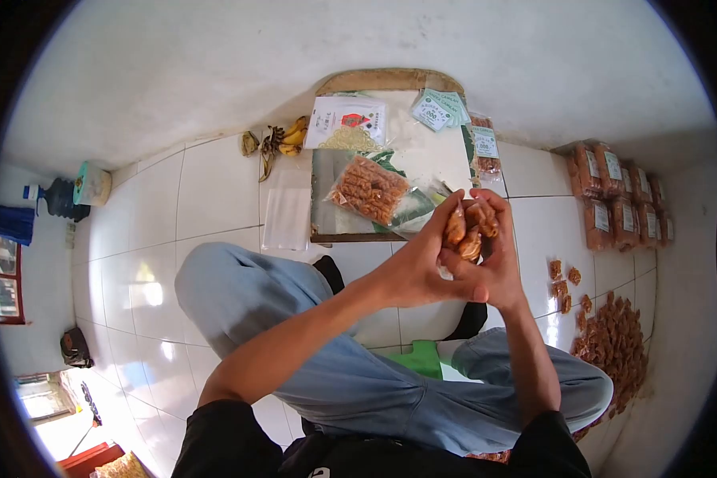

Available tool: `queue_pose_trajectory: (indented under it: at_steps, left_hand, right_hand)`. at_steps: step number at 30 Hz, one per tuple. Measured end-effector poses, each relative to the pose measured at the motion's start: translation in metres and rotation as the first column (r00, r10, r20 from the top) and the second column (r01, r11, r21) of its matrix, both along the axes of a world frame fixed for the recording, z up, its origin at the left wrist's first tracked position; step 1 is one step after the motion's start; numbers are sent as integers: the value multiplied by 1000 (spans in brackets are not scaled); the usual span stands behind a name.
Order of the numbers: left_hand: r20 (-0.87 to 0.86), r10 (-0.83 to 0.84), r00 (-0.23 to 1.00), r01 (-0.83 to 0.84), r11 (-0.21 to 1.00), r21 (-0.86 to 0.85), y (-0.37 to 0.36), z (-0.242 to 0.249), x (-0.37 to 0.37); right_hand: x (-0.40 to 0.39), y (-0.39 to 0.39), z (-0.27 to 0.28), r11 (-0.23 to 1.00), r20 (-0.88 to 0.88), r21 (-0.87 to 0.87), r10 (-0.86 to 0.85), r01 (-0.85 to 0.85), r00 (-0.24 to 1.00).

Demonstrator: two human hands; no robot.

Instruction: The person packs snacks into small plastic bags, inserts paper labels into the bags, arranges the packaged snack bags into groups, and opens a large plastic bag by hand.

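My left hand (419,269) and my right hand (502,269) are cupped together in front of the low table (331,231). Between them they hold several small snack packets (470,244), shiny and brown in clear wrap. The fingers curl around the packets from both sides, and the thumbs cross underneath. Left of my hands, a clear plastic bag filled with brown snack pieces (370,190) lies flat on the tabletop. Beyond it are a white printed bag (323,119) and a fan of green-and-white labels (433,111).
Packed, labelled bags (625,223) stand stacked at the right wall. Nearer me, a heap of small packets (613,346) covers the floor. Clear plastic sleeves (285,219) and bananas (295,137) lie left of the table. One labelled bag (486,150) sits at its right edge.
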State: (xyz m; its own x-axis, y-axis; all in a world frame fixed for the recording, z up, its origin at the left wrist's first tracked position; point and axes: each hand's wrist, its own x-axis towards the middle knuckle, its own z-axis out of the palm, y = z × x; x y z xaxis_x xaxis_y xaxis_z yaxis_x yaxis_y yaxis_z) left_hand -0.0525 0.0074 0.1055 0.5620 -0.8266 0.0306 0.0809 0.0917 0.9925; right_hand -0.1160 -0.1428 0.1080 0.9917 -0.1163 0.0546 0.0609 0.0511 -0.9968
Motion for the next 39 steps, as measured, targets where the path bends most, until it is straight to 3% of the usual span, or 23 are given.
queue_pose_trajectory:
  at_steps: [1,3,5,9,12,15,17,18,20,22,23,25,27,31,33,37,39]
  left_hand:
    - [-1,-1,1000,1,1000,-1,1,-3,-3]
    - [-220,20,975,-45,993,-111,3,-9,-5]
    - [-273,34,961,-74,988,-138,7,-11,-4]
    - [-318,27,948,-87,980,-178,12,-18,-2]
    - [-313,63,948,-130,971,-198,16,-19,-5]
    - [-347,91,933,-155,974,-163,21,-14,-1]
    - [-369,103,924,-154,982,-111,22,-12,2]
    - [-462,96,882,-198,964,-176,22,-11,3]
    - [-550,82,831,-249,940,-235,20,-9,3]
    - [-577,220,787,-358,924,-135,18,-7,4]
    - [-576,223,786,-361,923,-136,20,-8,5]
    - [-508,219,833,-275,961,-37,24,-13,10]
    - [-577,220,787,-279,960,-15,25,-10,12]
    - [-722,265,639,-356,934,28,23,-3,13]
    - [-721,282,633,-357,932,52,24,2,15]
    - [-707,285,647,-292,949,116,24,2,16]
    - [-717,269,644,-266,957,120,23,-2,14]
  right_hand:
    - [0,3,-1,997,2,-77,0,1,1000]
    - [0,5,1,994,-9,-109,-9,8,1000]
    - [1,8,5,874,92,-484,1,44,996]
    - [4,9,-8,892,155,-447,7,64,988]
    - [8,10,-6,830,186,-556,70,47,980]
    - [9,16,5,960,92,-272,100,-71,991]
    - [13,15,2,890,174,-455,97,-8,980]
    - [15,16,2,859,202,-511,100,18,974]
    - [15,19,9,926,155,-372,-8,66,988]
    - [15,16,17,929,77,-363,-43,69,996]
    - [15,16,20,932,-3,-354,-83,76,997]
    - [18,16,15,943,26,-314,-108,111,994]
    - [18,14,11,820,210,-545,-67,174,975]
    - [18,22,5,820,244,-534,-83,205,966]
    - [21,26,0,819,422,-485,-88,307,902]
    - [23,24,-12,778,539,-506,-50,371,841]
    - [25,24,-18,762,670,-522,87,384,737]
